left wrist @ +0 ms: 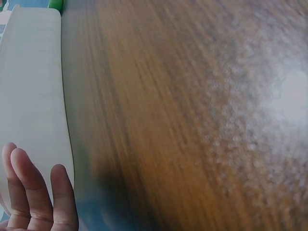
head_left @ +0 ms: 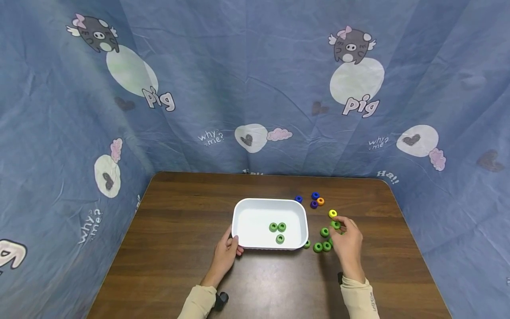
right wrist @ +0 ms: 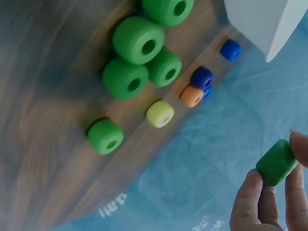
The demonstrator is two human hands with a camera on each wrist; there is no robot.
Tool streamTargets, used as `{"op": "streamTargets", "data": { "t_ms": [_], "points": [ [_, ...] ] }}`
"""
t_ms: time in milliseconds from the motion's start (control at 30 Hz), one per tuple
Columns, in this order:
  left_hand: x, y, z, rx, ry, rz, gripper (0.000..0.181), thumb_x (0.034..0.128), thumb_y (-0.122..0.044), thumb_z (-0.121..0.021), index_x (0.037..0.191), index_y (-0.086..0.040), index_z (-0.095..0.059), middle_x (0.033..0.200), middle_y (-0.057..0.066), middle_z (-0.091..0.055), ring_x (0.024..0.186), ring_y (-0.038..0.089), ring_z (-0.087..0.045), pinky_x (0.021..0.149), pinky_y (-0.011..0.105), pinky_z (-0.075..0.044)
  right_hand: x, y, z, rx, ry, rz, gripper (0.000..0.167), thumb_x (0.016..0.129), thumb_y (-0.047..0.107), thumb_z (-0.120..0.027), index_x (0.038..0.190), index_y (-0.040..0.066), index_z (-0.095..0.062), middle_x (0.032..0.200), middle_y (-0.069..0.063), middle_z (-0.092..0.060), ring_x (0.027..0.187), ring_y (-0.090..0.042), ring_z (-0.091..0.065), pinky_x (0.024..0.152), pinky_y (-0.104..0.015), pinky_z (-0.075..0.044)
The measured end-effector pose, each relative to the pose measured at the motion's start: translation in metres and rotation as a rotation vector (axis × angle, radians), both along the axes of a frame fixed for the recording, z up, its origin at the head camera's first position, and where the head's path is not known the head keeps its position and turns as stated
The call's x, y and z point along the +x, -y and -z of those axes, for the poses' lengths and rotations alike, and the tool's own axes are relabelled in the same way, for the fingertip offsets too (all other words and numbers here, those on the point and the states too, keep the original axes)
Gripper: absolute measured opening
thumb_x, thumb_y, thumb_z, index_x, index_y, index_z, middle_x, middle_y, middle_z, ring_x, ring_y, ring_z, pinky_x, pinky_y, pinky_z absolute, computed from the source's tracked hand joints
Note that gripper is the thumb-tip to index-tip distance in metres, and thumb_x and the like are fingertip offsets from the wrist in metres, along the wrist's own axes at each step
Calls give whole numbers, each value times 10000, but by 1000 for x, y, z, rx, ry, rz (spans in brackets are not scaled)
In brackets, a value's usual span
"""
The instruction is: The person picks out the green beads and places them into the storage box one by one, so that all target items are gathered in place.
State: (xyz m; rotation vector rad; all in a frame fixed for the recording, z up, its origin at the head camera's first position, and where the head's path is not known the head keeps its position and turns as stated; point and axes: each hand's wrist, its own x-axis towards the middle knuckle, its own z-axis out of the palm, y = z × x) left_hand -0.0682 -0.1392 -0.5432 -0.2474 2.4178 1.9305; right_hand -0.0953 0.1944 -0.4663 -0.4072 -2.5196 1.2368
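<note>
Green bead point(right wrist: 276, 162) sat pinched between the thumb and fingertips of the right hand point(head_left: 347, 239), a grip parted only by the bead's width, over the right side of the tabletop point(head_left: 179, 230). Just beyond it lay the yellow bead point(head_left: 332, 213); the white tray point(head_left: 255, 217), with three green beads point(head_left: 273, 227) inside, stood to the left. The left hand point(head_left: 225, 256) held the tray's near left corner, thumb at the rim, other fingers fairly straight. Good handling probably called for even pressure across the bead's rounded sides, enough height to clear the loose green beads point(head_left: 317, 247), and a steady tray.
</note>
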Motion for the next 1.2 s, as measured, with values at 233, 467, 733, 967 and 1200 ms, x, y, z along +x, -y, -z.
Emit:
{"op": "streamTargets", "data": {
  "t_ms": [233, 467, 733, 967, 1200],
  "points": [
    [-2, 2, 10, -11, -2, 6, 565, 1035, -91, -505, 1560, -12, -315, 720, 160, -687, 604, 127, -617, 581, 233, -525, -4, 13, 1, -32, -25, -42, 266, 807, -47, -691, 1069, -13, -721, 1112, -203, -699, 1010, -381, -706, 905, -503, -570],
    [-3, 2, 11, -32, 1, 8, 558, 1041, -97, -498, 1563, -21, -316, 720, 160, -686, 608, 131, -617, 586, 224, -520, -5, 23, 4, -40, -59, -84, 268, 786, -71, -711, 1049, -23, -719, 1077, -209, -712, 997, -360, -699, 905, -500, -568],
    [-3, 3, 12, -37, -1, 11, 560, 1041, -99, -499, 1560, -6, -311, 723, 155, -684, 612, 126, -614, 584, 218, -512, -6, 38, 11, -24, -12, -131, 270, 796, -48, -732, 1060, 4, -719, 1109, -176, -714, 1022, -336, -682, 893, -486, -568],
    [-3, 2, 11, -27, -1, 8, 559, 1040, -99, -503, 1557, -3, -316, 720, 155, -683, 601, 107, -604, 582, 221, -516, -7, 52, 20, 4, -34, -167, 261, 780, -64, -734, 1032, 6, -724, 1070, -162, -719, 1028, -328, -681, 897, -477, -574],
    [-3, 3, 12, -31, 2, 6, 564, 1037, -94, -505, 1560, -5, -312, 716, 144, -682, 601, 107, -602, 579, 216, -513, -8, 62, 23, 37, -37, -216, 249, 781, -59, -733, 1022, 2, -720, 1033, -169, -716, 979, -330, -686, 890, -486, -574]
  ]
}}
